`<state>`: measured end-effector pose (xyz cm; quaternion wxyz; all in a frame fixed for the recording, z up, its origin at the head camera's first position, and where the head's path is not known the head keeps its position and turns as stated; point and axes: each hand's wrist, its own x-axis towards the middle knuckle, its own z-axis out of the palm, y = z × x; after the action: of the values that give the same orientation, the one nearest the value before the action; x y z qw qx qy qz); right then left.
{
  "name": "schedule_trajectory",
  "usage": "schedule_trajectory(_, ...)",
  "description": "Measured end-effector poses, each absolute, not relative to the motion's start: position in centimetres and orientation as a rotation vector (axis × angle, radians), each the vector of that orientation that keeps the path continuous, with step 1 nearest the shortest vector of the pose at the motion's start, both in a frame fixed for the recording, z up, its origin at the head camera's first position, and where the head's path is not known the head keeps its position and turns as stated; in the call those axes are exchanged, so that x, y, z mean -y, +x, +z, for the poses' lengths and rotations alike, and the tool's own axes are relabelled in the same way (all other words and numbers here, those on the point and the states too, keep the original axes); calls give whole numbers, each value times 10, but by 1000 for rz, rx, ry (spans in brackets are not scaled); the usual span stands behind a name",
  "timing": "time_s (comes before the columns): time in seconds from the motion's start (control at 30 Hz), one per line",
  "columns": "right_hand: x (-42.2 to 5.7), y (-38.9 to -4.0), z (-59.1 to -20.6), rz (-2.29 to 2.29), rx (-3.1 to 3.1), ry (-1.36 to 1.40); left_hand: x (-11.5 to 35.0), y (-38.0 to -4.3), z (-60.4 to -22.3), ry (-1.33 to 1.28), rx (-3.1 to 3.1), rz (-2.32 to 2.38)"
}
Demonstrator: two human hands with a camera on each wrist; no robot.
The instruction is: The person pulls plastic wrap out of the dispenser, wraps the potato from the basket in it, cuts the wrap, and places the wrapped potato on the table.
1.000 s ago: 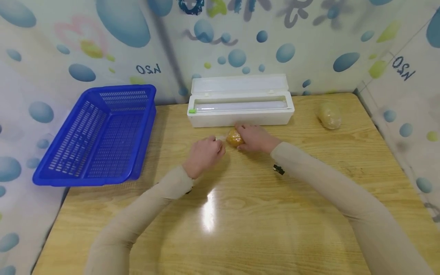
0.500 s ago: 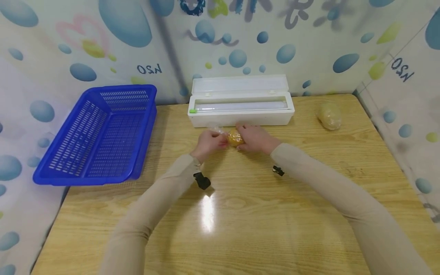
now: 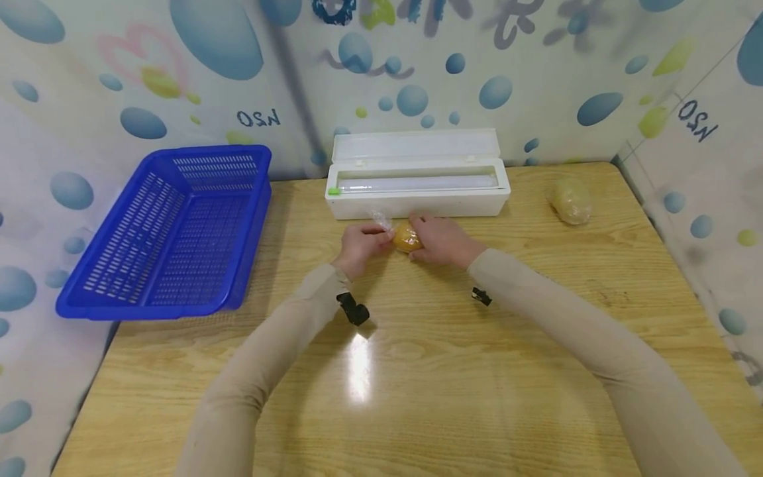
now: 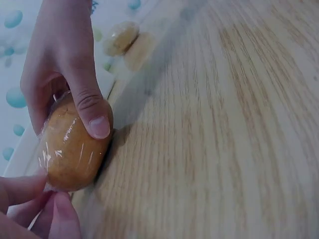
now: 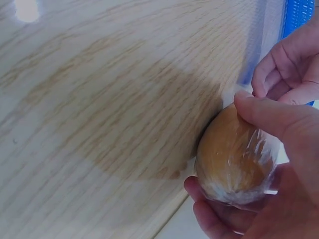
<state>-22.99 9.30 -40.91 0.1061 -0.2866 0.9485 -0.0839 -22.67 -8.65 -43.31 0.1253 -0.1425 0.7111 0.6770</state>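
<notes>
A smooth, orange-brown, egg-shaped item (image 3: pixel 407 237), wrapped in clear plastic film, rests on the table; its kind is unclear. My right hand (image 3: pixel 444 240) grips it from the right, thumb (image 4: pixel 92 114) over one side and fingers round the other. At its left end my left hand (image 3: pixel 360 246) pinches the gathered plastic film (image 3: pixel 380 220), whose loose tail sticks up past the fingers. In the right wrist view the film lies tight and wrinkled over the orange-brown item (image 5: pixel 232 154), and the left fingers (image 5: pixel 281 69) meet its far end.
Behind the hands stands a white cling film dispenser (image 3: pixel 417 205) with its lid raised and a film roll inside. A blue basket (image 3: pixel 238 265) is on the left. A pale, film-wrapped lump (image 3: pixel 570 201) lies at the back right. Patterned walls border the wooden table (image 3: pixel 453 371).
My left hand has moved right and slightly up to the item's end, turning at the wrist. The film tail now stands up beside its fingers. The right hand has stayed in place.
</notes>
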Motion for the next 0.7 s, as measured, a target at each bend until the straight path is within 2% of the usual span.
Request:
schedule_trajectory(0.3, -95, -231, -408, -292, -2777, -853, 95, -240, -436, -472, -1686, 2049)
schedule_trajectory(0.7, -98, -233, -407, -348, -2729, -807, 85, -233, -440, -382, -2054, 2079)
